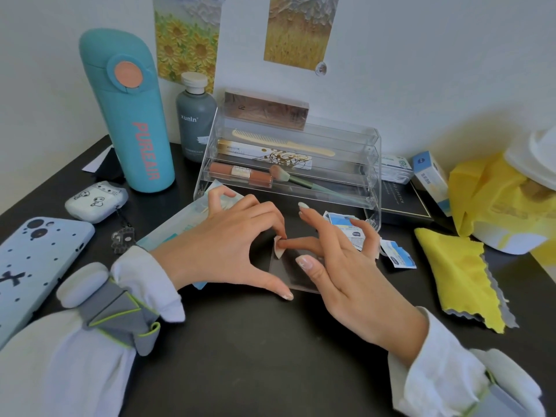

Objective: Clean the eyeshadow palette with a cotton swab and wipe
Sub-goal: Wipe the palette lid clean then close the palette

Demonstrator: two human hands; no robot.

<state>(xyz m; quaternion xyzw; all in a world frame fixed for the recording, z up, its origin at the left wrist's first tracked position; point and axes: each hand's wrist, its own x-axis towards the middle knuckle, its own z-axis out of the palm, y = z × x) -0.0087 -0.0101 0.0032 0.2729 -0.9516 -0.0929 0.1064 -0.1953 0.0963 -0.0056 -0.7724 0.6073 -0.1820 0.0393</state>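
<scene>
The eyeshadow palette, dark with a clear lid, lies flat on the black table between my hands. My left hand holds it, thumb at the near edge and curled fingers at the far edge. My right hand reaches in from the right. Its straight index finger presses a small white wipe onto the palette's upper left corner, and its thumb rests on the lid. The wipe is folded up around the fingertip. No cotton swab shows in either hand.
A pale blue packet lies under my left hand. Torn wipe sachets sit right of the palette, then a yellow cloth. Behind stand a clear organizer, teal flask and grey bottle. A phone and earbud case lie left.
</scene>
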